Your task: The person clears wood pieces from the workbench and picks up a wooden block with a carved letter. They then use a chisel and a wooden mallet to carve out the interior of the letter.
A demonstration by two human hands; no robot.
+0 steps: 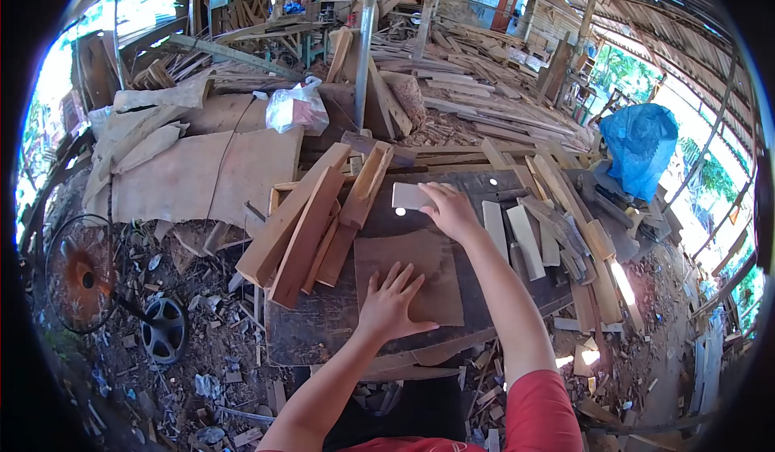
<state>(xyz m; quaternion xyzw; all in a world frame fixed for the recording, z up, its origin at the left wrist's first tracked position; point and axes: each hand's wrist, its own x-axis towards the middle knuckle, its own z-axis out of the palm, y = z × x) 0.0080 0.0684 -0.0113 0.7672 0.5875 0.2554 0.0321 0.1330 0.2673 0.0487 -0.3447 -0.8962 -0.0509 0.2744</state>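
A brown, roughly square sheet (pixel 420 262) lies on the dark worktable (pixel 307 335) in front of me. My left hand (pixel 391 305) rests on its lower left part, fingers spread and palm down. Above the sheet's far edge, my right hand (pixel 452 212) grips a small pale flat block (pixel 410 196) by its right end, thumb and fingers closed round it. To the left of the sheet, long reddish wooden beams (pixel 311 230) are stacked at a slant. Short pale wood strips (pixel 525 240) lie to the right of my right forearm.
A standing fan (pixel 81 278) with a spoked black wheel (pixel 165 331) is on the littered ground at left. Beyond the table are a metal post (pixel 366 48), a white plastic bag (pixel 297 106) and piled planks (pixel 476 97). Blue plastic sheeting (pixel 639 149) hangs at right.
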